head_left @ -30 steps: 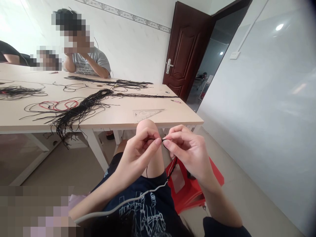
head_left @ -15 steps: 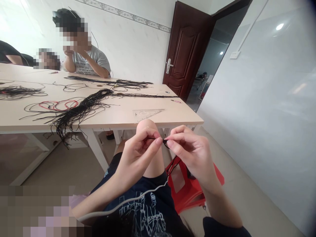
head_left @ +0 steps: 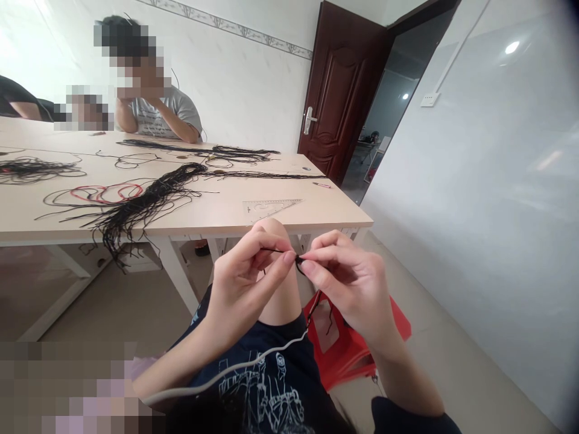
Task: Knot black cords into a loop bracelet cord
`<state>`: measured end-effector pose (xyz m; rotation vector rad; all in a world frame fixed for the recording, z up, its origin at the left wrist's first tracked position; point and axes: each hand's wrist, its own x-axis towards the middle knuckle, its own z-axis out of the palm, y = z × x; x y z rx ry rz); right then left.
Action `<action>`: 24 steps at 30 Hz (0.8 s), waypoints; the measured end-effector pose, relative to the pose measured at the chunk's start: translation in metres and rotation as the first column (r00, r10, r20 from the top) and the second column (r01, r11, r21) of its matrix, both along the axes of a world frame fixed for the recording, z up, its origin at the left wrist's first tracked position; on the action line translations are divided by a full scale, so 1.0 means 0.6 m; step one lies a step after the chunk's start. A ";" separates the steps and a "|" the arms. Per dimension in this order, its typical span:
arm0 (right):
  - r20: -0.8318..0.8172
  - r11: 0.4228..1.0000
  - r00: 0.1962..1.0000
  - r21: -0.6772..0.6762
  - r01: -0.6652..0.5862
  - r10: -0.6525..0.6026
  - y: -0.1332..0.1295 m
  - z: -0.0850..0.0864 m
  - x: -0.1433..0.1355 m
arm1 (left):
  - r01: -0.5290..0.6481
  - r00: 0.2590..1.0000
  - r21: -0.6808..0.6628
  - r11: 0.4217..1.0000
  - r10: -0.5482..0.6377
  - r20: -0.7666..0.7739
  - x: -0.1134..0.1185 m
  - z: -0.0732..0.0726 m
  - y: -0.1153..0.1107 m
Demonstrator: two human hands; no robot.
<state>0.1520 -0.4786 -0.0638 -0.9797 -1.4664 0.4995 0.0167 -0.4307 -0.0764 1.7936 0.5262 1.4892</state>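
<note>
Above my knee, my left hand [head_left: 256,277] pinches a thin black cord [head_left: 299,260] between thumb and index finger. My right hand [head_left: 350,280] pinches the same cord just beside it, around a small dark knot or loop. The fingertips of both hands are close together, with the knot between them. Loose black ends hang below my right hand, over a red stool [head_left: 346,355]. A short piece of cord also shows behind the fingers of my left hand.
On the table [head_left: 217,211] lie a bundle of black cords [head_left: 154,196], a red cord [head_left: 106,193] and a clear set square [head_left: 269,208]. A pale cable [head_left: 226,369] crosses my lap. Across the table sits a person [head_left: 158,114] with raised hands.
My left hand has shifted slightly left, and more of the cord shows above its fingers. The cord ends below my right hand hang differently, with one strand now over the stool.
</note>
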 end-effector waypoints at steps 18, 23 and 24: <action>0.040 0.998 0.999 0.053 0.024 -0.026 -0.005 0.002 -0.002 | 0.009 0.998 0.155 0.988 0.000 -0.060 -0.007 0.001 0.012; 0.029 1.000 1.000 0.022 0.008 -0.008 -0.004 0.002 -0.001 | -0.098 0.992 0.264 0.960 0.115 -0.050 -0.006 -0.003 0.010; 0.023 1.000 1.000 0.016 0.006 -0.006 -0.004 0.002 -0.001 | -0.108 0.991 0.277 0.955 0.126 -0.050 -0.006 -0.003 0.010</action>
